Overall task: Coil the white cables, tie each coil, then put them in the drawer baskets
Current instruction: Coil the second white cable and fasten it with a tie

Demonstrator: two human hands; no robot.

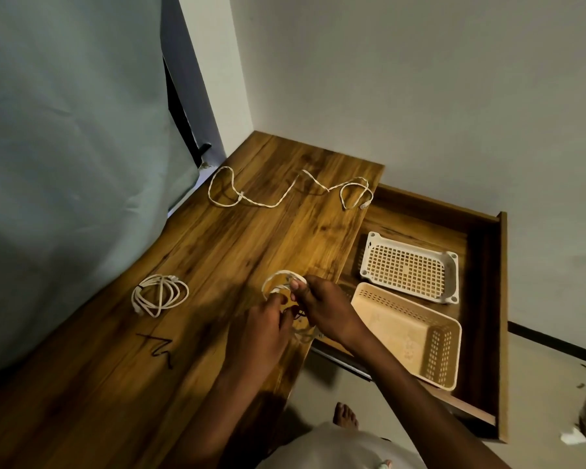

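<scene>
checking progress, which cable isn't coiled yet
The far cable, strung out loose across the desk's back edge. The left one lies coiled; the third is in both hands.

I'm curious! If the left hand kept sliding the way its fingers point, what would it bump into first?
Probably the small coil that the left hand already touches at its fingertips. Beyond that lies bare tabletop, then perhaps the loose cable at the far edge, though depth is unclear.

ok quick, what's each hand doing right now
Left hand: fingers curled round the white cable coil.
Right hand: pinching the same coil at its top.
</scene>
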